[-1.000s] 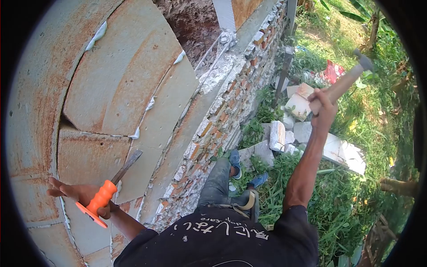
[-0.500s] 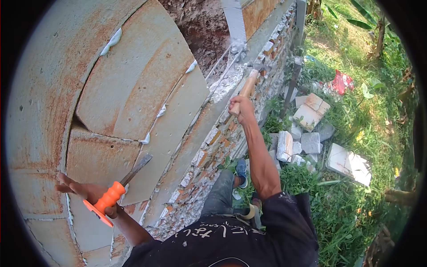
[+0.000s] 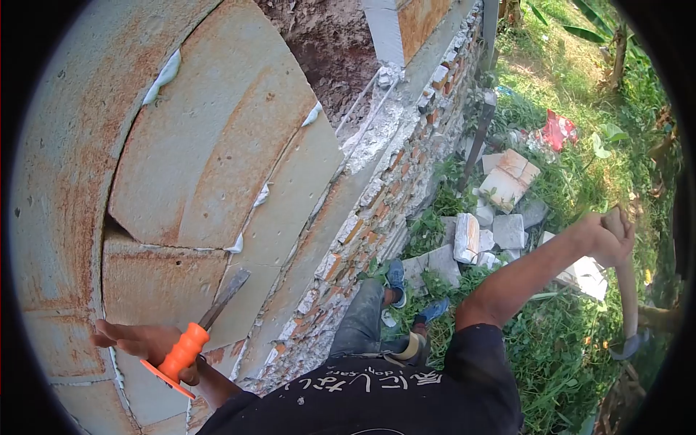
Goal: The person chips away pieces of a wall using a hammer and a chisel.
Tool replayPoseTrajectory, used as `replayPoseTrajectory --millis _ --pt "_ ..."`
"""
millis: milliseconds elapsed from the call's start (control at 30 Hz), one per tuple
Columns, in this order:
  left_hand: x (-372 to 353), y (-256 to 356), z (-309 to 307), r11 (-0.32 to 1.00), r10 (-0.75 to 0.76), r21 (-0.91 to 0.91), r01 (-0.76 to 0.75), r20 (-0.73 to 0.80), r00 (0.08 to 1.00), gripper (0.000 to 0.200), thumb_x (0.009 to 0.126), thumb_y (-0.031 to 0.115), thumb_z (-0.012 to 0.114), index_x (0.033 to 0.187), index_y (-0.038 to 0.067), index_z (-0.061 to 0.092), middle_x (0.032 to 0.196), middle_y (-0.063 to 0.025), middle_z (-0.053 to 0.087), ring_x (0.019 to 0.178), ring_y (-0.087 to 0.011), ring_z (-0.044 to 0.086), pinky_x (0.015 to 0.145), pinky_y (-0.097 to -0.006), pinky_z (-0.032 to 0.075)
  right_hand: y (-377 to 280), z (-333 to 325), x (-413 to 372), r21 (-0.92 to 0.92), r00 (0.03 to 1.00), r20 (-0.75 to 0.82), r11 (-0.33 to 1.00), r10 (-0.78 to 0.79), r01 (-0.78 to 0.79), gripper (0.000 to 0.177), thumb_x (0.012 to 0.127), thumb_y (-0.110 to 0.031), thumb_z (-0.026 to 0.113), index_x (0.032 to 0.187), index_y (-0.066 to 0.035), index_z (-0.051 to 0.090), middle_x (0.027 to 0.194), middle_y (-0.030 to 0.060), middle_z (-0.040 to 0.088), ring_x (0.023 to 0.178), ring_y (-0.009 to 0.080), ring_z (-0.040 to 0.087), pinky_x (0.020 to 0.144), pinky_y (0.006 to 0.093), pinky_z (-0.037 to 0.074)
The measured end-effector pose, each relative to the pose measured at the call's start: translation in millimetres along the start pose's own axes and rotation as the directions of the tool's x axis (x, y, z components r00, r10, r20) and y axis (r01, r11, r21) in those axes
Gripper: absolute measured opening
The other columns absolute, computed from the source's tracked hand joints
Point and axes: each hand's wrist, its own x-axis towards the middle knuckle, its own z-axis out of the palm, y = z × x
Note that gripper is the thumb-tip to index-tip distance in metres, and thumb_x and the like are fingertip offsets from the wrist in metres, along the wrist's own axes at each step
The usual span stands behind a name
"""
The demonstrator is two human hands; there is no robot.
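At the lower left, my left hand (image 3: pixel 141 339) holds a chisel (image 3: pixel 185 351) with an orange grip and guard, pinned by the thumb while the other fingers stretch out over the stone slabs. The flat steel blade points up and right across the slabs. Far out to the right, my right hand (image 3: pixel 611 235) is wrapped round the wooden handle of a hammer (image 3: pixel 628 301), whose head hangs low beside the grass. Between the hands lies the wall top (image 3: pixel 373 138), with crumbled mortar and thin metal rods near a gap full of rough earth.
Rust-stained slabs (image 3: pixel 239 152) with white filler in the joints cover the left side. Broken brickwork (image 3: pixel 355 232) edges the wall. Below on the grass lie several stone pieces (image 3: pixel 507 181), a red wrapper (image 3: pixel 560 130) and an upright post (image 3: pixel 480 134). My feet stand beside the wall.
My right hand has swung the hammer from the broken wall edge out to the far right and down. The left hand with the chisel has shifted slightly lower in view.
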Motion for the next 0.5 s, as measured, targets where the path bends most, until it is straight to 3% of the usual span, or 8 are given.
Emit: replayPoseTrajectory --millis 33,67,133,167,200,300,367,500 --pt "10.7 4.2 -1.9 0.991 0.045 0.126 -0.056 0.087 0.995 0.09 0.076 0.075 0.024 0.145 0.018 0.012 0.152 -0.0106 0.003 0.14 -0.0289 -0.001 0.109 -0.0502 -0.005 37.8 -33.5 -16.6 0.028 0.998 -0.038 0.999 0.043 -0.042 0.005 0.066 -0.003 0.056 0.068 0.001 0.056 0.068 0.0116 0.055 0.064 0.0216 0.057 0.067 0.0296 0.051" --pt "9.7 4.2 2.2 0.99 0.046 0.129 -0.057 0.086 0.995 0.09 0.076 0.075 0.024 0.145 0.018 0.012 0.152 -0.0106 0.003 0.14 -0.0289 -0.001 0.109 -0.0502 -0.005 49.0 -28.2 -113.7 -0.274 0.998 -0.018 0.96 0.059 -0.061 0.009 0.065 -0.003 0.058 0.073 0.002 0.056 0.071 0.0127 0.057 0.064 0.0213 0.057 0.066 0.0294 0.05" --pt "12.4 4.0 4.9 0.993 0.04 0.11 -0.041 0.013 0.999 0.089 0.077 0.073 0.025 0.145 0.017 0.014 0.151 -0.0113 0.004 0.14 -0.0292 0.0 0.109 -0.051 -0.005 93.7 -89.9 -287.4 -0.601 0.766 0.042 0.628 0.642 -0.494 0.012 0.063 0.004 0.062 0.071 0.002 0.053 0.068 0.0092 0.057 0.053 0.0193 0.056 0.05 0.0279 0.046" --pt "18.5 4.7 4.7 0.987 0.145 0.059 -0.15 0.08 0.986 0.088 0.078 0.071 0.029 0.144 0.015 0.019 0.151 -0.0144 0.008 0.14 -0.0284 -0.001 0.108 -0.0522 -0.006 110.8 -143.4 -314.3 -0.817 0.034 -0.066 -0.034 0.997 -0.575 0.019 0.059 0.004 0.064 0.075 0.007 0.054 0.057 0.0086 0.056 0.044 0.0174 0.054 0.042 0.0284 0.042" --pt "15.6 9.7 0.4 0.99 0.128 0.05 -0.133 0.079 0.989 0.088 0.078 0.071 0.029 0.144 0.015 0.019 0.151 -0.0144 0.008 0.14 -0.0284 -0.001 0.108 -0.0522 -0.006 113.9 -144.3 -302.8 -0.982 -0.342 -0.106 -0.153 0.934 -0.114 0.017 0.059 -0.001 0.065 0.072 0.006 0.057 0.057 0.0082 0.055 0.043 0.0165 0.053 0.042 0.0288 0.041" --pt "13.4 6.0 -3.7 0.998 0.008 0.057 -0.011 0.041 0.999 0.085 0.078 0.071 0.032 0.142 0.015 0.026 0.15 -0.0142 0.015 0.14 -0.0269 -0.001 0.108 -0.0516 -0.01 85.6 -121.5 -254.2 -0.991 -0.289 -0.125 -0.106 0.949 0.08 0.019 0.06 -0.005 0.065 0.074 0.007 0.059 0.057 0.009 0.056 0.044 0.0165 0.054 0.04 0.0287 0.041" --pt "11.8 7.8 -2.9 0.999 0.007 0.049 -0.008 0.011 1.0 0.085 0.078 0.071 0.032 0.142 0.015 0.027 0.149 -0.0144 0.016 0.14 -0.0269 -0.001 0.107 -0.0515 -0.011 85.5 -124.2 -223.5 -0.879 -0.215 0.128 0.211 0.968 0.428 0.021 0.057 -0.002 0.066 0.077 0.006 0.063 0.058 0.0129 0.058 0.043 0.017 0.055 0.041 0.0298 0.042" --pt "9.5 5.7 -5.6 0.996 -0.001 0.088 0.0 0.016 1.0 0.084 0.078 0.072 0.031 0.142 0.018 0.028 0.149 -0.0146 0.016 0.14 -0.0264 -0.004 0.106 -0.0523 -0.013 85.4 -81.9 -213.7 -0.87 -0.329 -0.112 0.068 0.938 0.489 0.028 0.059 -0.01 0.068 0.082 0.005 0.065 0.062 0.0111 0.061 0.048 0.0203 0.059 0.047 0.0316 0.046"
